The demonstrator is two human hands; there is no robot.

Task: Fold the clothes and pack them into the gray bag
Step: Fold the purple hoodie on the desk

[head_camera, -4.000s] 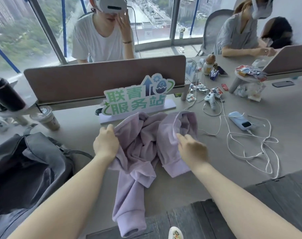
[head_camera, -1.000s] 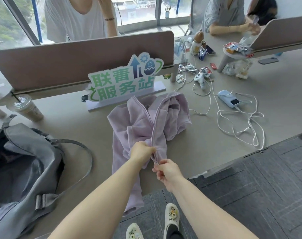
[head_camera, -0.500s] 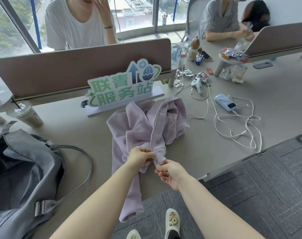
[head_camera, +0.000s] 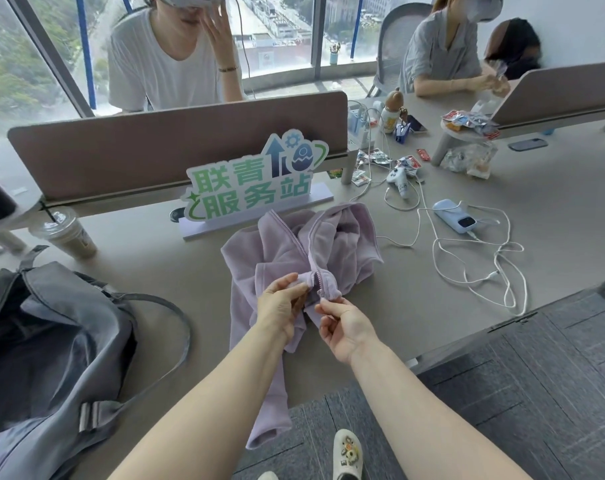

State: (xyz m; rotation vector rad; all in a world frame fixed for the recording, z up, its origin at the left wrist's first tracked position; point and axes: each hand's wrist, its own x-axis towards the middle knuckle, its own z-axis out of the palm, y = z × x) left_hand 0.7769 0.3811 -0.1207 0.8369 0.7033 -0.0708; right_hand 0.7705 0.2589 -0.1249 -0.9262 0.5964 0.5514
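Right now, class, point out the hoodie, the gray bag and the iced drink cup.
hoodie (head_camera: 280,251): head view, left front panel.
gray bag (head_camera: 62,299): head view, top flap.
cup (head_camera: 67,235): head view, side wall.

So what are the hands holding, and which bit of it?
Both hands hold the purple jacket at its bottom hem by the zipper: the left hand pinches the left edge, the right hand pinches the zipper's bottom end.

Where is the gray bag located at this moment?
In the head view, the gray fabric bag lies open at the left on the beige table, left of the lilac zip jacket and near the iced coffee cup.
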